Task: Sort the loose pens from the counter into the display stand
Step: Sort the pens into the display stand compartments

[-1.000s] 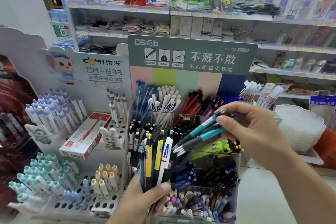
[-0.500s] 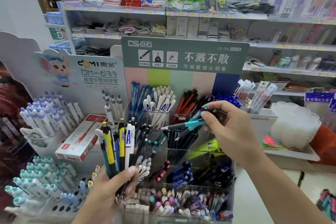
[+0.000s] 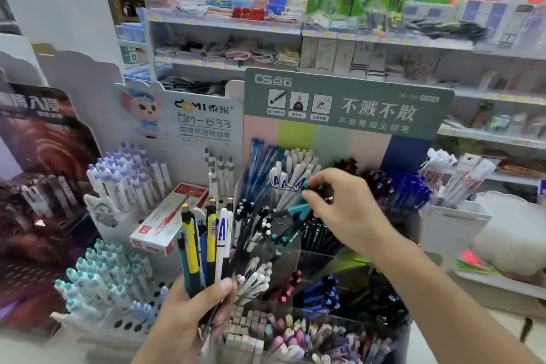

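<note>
My left hand (image 3: 192,307) grips a bunch of loose pens (image 3: 206,239), yellow, blue, white and black, held upright low in front of the display stand (image 3: 348,103). My right hand (image 3: 339,204) pinches the teal-and-black pens (image 3: 298,211) by their upper ends, tips pointing down and left over the stand's middle tier of clear compartments (image 3: 283,251). Those compartments hold several black, white and blue pens. The right palm hides the pens' top ends.
A white DM-633 pen rack (image 3: 141,216) with purple and teal capped pens stands to the left, a red-and-white pen box (image 3: 165,224) lying on it. A white bin (image 3: 452,224) sits to the right. Store shelves (image 3: 295,29) run behind.
My right hand has carried the teal pens left and down toward the stand's middle compartments. My left hand with its pen bunch has shifted left and lower. The camera has moved closer.
</note>
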